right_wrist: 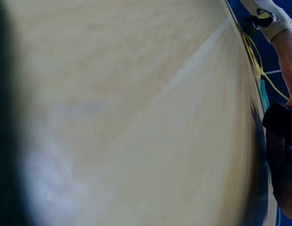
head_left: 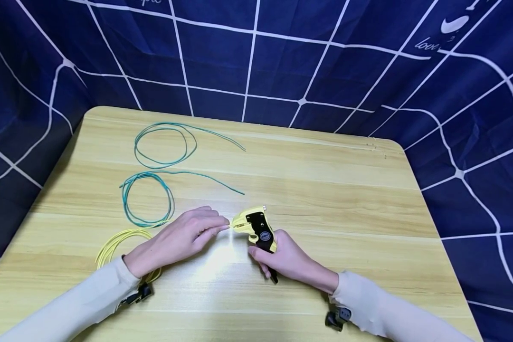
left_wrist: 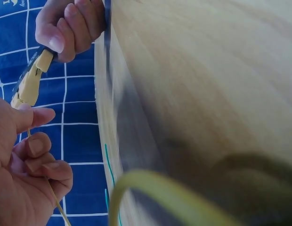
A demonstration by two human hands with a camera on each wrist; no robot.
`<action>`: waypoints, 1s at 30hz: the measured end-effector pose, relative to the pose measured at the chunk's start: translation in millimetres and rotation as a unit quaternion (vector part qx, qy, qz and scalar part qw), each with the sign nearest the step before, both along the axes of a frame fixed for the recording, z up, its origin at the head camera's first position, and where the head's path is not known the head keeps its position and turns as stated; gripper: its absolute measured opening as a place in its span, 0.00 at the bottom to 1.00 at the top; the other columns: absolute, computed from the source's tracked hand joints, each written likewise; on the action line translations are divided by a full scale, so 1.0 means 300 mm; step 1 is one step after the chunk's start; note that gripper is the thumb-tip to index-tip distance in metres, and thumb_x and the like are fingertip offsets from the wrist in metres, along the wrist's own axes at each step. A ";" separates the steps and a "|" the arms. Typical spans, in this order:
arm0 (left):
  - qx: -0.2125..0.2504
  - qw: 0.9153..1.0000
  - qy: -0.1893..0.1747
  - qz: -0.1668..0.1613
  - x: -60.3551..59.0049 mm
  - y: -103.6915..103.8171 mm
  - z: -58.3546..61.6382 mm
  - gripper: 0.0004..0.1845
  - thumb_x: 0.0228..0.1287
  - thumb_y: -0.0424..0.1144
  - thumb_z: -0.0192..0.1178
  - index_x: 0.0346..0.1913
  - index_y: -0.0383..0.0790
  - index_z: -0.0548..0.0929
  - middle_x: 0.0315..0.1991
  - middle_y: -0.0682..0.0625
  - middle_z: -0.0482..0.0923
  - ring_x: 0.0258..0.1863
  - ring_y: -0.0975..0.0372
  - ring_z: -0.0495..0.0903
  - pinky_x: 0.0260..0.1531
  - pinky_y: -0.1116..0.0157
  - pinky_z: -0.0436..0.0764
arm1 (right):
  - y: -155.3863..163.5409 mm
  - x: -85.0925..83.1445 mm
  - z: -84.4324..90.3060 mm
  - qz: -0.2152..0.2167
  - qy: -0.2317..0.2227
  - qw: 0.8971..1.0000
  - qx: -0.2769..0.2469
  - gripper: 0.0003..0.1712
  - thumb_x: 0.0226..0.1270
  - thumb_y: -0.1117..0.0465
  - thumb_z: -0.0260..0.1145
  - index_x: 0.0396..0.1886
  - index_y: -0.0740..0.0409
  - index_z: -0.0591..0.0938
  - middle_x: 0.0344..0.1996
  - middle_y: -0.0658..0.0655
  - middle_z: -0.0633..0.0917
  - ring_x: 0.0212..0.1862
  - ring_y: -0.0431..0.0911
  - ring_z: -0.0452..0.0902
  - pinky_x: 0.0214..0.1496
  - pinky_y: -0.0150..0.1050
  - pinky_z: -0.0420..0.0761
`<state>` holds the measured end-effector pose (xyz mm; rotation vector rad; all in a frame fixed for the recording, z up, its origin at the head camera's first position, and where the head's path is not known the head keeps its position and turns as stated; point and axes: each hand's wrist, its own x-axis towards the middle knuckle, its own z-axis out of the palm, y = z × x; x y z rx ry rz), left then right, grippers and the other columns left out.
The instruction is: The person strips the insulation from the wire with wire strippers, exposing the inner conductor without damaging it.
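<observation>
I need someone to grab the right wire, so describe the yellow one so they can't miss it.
On the wooden table, look at the near left edge, under the left hand. The yellow wire coils there, one end pinched at the stripper. Both other coils are green.

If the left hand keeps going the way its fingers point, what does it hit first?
The left hand points right, pinching a yellow wire. Straight ahead is the yellow nose of the stripper in the right hand, almost at the fingertips.
</observation>
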<state>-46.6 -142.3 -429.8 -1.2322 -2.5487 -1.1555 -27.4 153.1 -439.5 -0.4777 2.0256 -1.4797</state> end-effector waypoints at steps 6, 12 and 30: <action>-0.001 1.000 -0.006 0.002 0.001 0.001 0.003 0.12 0.76 0.27 0.61 0.54 0.38 0.91 0.48 0.52 0.88 0.50 0.61 0.86 0.68 0.48 0.77 | -0.006 0.004 -0.004 -0.019 -0.003 1.000 0.004 0.20 0.79 0.59 0.68 0.25 0.66 0.83 0.11 0.55 0.81 0.13 0.48 0.79 0.16 0.38 0.78; -0.004 1.000 0.006 0.003 -0.001 0.006 -0.003 0.13 0.76 0.25 0.61 0.55 0.37 0.90 0.48 0.50 0.88 0.50 0.59 0.86 0.68 0.47 0.77 | -0.014 0.009 -0.009 -0.063 0.019 0.998 0.015 0.22 0.78 0.60 0.69 0.21 0.65 0.80 0.07 0.54 0.75 0.10 0.46 0.72 0.15 0.34 0.71; -0.012 1.000 -0.023 0.006 0.000 0.008 0.000 0.08 0.83 0.33 0.60 0.50 0.41 0.90 0.40 0.54 0.84 0.41 0.66 0.80 0.55 0.57 0.82 | 0.009 0.017 -0.009 -0.054 -0.032 0.997 -0.046 0.22 0.81 0.59 0.68 0.28 0.72 0.80 0.13 0.56 0.81 0.15 0.44 0.79 0.23 0.34 0.79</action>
